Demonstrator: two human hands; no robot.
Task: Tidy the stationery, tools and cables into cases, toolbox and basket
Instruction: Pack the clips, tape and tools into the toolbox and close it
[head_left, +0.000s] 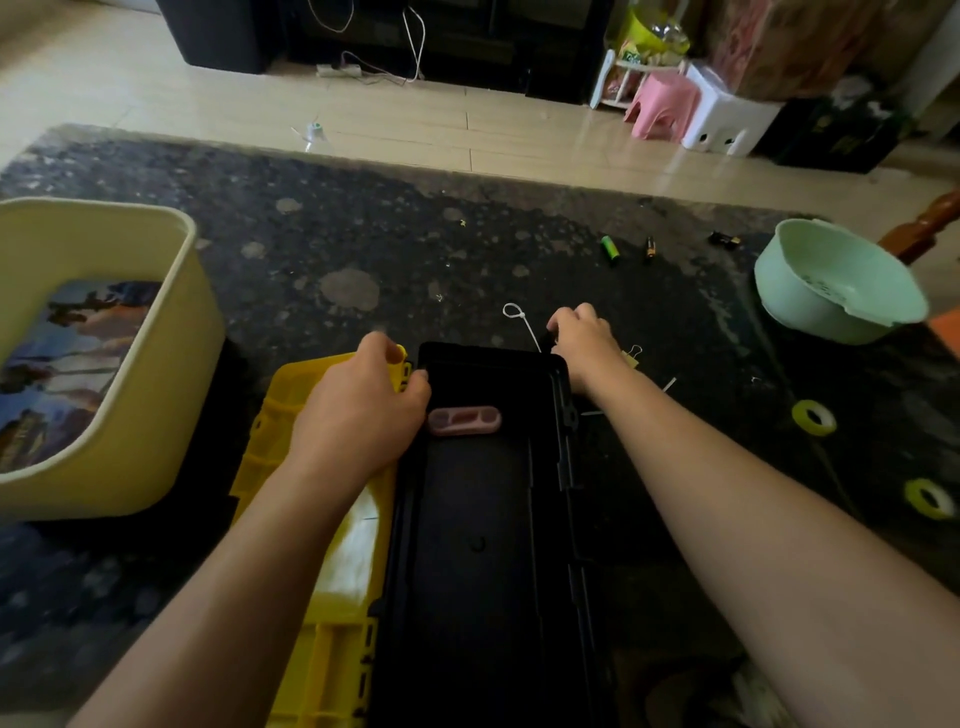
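- Dark mottled table (363, 249) fills the view; all items below rest on it.
- Cream basket (176, 364) at 9 o'clock from the toolbox. It holds one flat printed case (67, 364), leaning on the inner wall.
- Black toolbox (467, 519) stands open at frame centre, long axis running 12 to 6. The only content visible is a pink oblong item (464, 420) on the floor of its far half.
- Yellow lid (322, 649) is folded out flat along the toolbox's 9 o'clock side.
- Pale green bowl (810, 260) at 2 o'clock, well apart from the toolbox; contents unclear.
- Left hand (358, 410) grips the far corner of the yellow lid, fingers curled over its edge and thumb at the toolbox rim, just beside the pink item.
- Right hand (582, 343) is at the toolbox's 1 o'clock corner, fingers curled; cannot tell what it holds.
- Two yellow tape rolls (814, 417) (929, 499) at 3 o'clock, outside the right forearm.
- White zip tie (522, 325) at 12 o'clock, just beside the right hand.
- Green battery (610, 249) and dark battery (649, 248) at 1 o'clock, beyond the right hand.
- Binder clip (632, 356) just beside the right wrist.
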